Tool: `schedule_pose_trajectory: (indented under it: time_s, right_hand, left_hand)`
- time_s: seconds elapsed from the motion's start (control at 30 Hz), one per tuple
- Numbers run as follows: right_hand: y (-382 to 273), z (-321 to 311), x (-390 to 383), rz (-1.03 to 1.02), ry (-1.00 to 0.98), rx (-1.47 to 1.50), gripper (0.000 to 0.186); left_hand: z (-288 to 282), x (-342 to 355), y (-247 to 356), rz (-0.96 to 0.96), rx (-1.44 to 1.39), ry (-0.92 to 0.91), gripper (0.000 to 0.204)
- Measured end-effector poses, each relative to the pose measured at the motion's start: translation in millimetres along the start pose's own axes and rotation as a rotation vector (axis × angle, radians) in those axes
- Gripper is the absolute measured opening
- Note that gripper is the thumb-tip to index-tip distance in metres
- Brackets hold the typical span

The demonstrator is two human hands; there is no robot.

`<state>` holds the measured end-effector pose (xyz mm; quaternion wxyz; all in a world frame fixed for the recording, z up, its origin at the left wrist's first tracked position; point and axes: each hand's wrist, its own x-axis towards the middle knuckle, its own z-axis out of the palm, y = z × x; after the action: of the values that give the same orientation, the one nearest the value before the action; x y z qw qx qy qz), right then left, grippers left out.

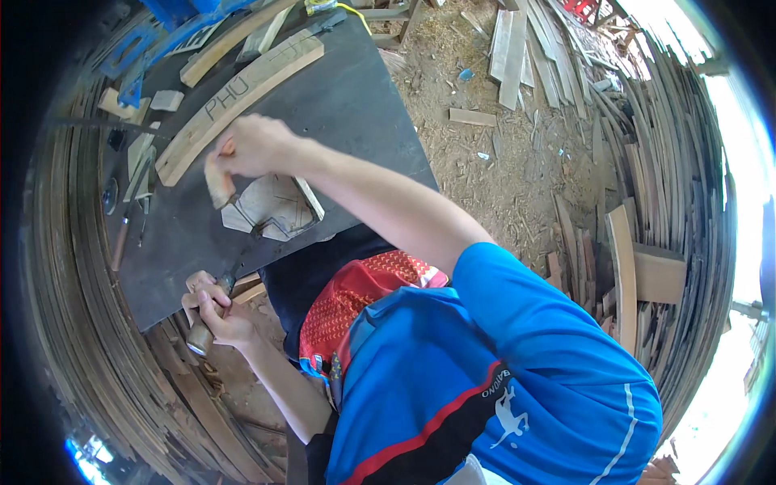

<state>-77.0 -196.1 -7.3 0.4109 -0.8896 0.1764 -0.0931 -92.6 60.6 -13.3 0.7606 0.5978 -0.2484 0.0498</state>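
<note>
My left hand (214, 311) is closed round a chisel (199, 338) by the table's near edge. Its wooden handle has a metal-capped end pointing toward me, and its dark metal part points toward the table. Farther up, my right hand (255, 145), smeared by motion, grips a tool with a pale wooden handle (217, 184). A thin dark metal part runs down from that handle. Under it a many-sided pale wooden piece (259, 198) lies on the dark tabletop (356, 121), with dark lines or metal on its face that I cannot tell apart.
A long curved board (242, 93) with handwriting lies beyond my hands. Several slim tools (129, 214) and small offcuts (167, 100) lie at the table's left. Blue equipment (166, 36) stands at the far left. Stacked timber strips (663, 145) line the right, beside a chip-strewn floor (461, 170).
</note>
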Motion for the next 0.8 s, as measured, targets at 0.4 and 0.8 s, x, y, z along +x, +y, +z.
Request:
schedule_pose_trajectory:
  time_s: [0.4, 0.8]
  right_hand:
    - [179, -291, -129, 0.336, 0.811, -0.186, 0.027]
    - [-22, -47, -36, -0.182, 0.112, 0.426, 0.017]
  left_hand:
    - [0, -5, -1, -0.058, -0.153, -0.008, 0.019]
    - [13, -4, 15, -0.107, -0.091, 0.001, 0.015]
